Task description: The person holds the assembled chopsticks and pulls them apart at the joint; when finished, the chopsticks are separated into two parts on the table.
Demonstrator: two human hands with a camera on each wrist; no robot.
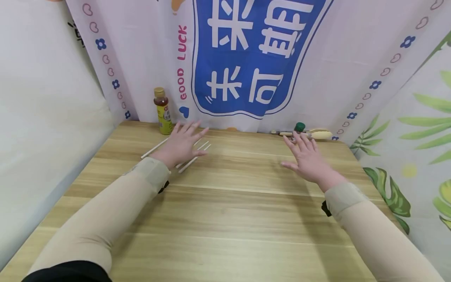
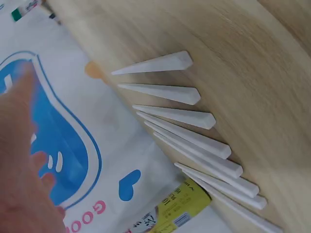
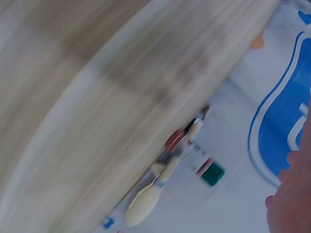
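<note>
The left hand is held with fingers spread over several white sticks at the back left of the table. In the left wrist view the sticks lie side by side, each thicker at one end. The right hand, fingers also spread, hovers in front of a green-capped bottle and some pale-handled utensils. Neither hand holds anything. The right wrist view shows the green cap beside a cream spoon-shaped end, somewhat blurred.
A yellow bottle with a gold cap stands at the table's back left, against a printed cloth with a blue panel. Wooden table top stretches between and before the arms. Leaf-patterned cloth hangs at the right.
</note>
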